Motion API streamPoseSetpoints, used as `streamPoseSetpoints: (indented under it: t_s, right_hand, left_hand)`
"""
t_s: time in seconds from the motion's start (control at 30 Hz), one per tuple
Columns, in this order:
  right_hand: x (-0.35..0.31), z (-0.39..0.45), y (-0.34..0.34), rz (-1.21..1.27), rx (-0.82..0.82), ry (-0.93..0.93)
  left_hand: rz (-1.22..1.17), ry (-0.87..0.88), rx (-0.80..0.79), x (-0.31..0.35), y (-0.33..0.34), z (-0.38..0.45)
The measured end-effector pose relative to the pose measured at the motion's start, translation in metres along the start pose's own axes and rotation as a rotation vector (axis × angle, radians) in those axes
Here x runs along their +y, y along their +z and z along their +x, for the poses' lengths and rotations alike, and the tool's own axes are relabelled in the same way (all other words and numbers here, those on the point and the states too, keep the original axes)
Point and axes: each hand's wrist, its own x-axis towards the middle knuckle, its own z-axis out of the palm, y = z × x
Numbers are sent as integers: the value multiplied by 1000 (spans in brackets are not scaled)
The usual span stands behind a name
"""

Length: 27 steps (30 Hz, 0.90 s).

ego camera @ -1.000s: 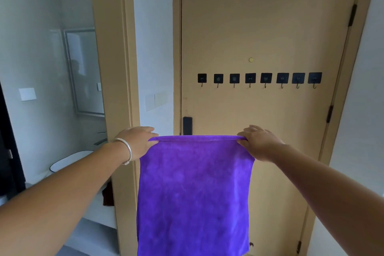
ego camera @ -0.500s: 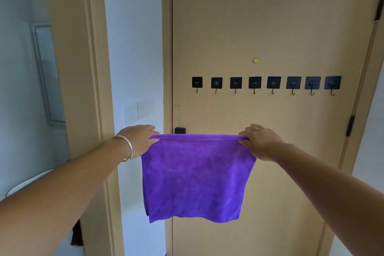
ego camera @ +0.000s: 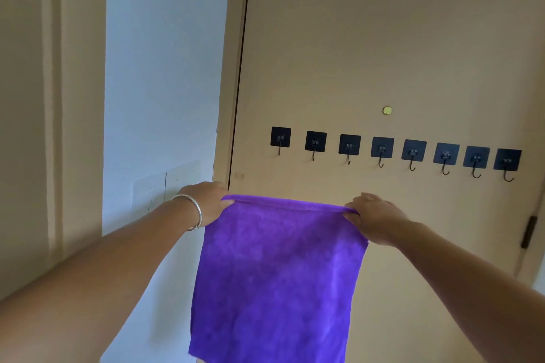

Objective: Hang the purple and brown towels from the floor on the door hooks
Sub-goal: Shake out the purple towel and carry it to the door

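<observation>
A purple towel [ego camera: 274, 277] hangs flat in front of me, stretched by its top edge. My left hand [ego camera: 206, 202], with a silver bangle at the wrist, pinches the top left corner. The top right corner is gripped by my right hand [ego camera: 373, 216]. A row of several black square adhesive hooks [ego camera: 382, 148] runs across the tan door [ego camera: 383, 53], a little above the towel's top edge. The brown towel is not in view.
A small brass peephole [ego camera: 387, 110] sits above the hooks. White wall switches [ego camera: 165, 186] are on the wall left of the door frame. A black hinge [ego camera: 528, 231] is at the door's right edge. Another tan frame [ego camera: 53, 97] stands at far left.
The view has moved closer to the door and tilted up. Both hands have kept hold of the towel, and it now sits nearer the row of hooks.
</observation>
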Motion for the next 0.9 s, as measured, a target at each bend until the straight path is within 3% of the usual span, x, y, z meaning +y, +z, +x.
streamPoseSetpoints:
  t_s: [0.6,0.77,0.9]
  right_hand:
    - [12,150,37,129,137,41]
    - [17,189,34,196,299,-2]
    - [17,209,29,192,429,-77]
  left_hand:
    - [-46,-94,143,-36,34,132]
    - [-55,-56,299,-36,23,163]
    - [79,9,368,-33,21,175]
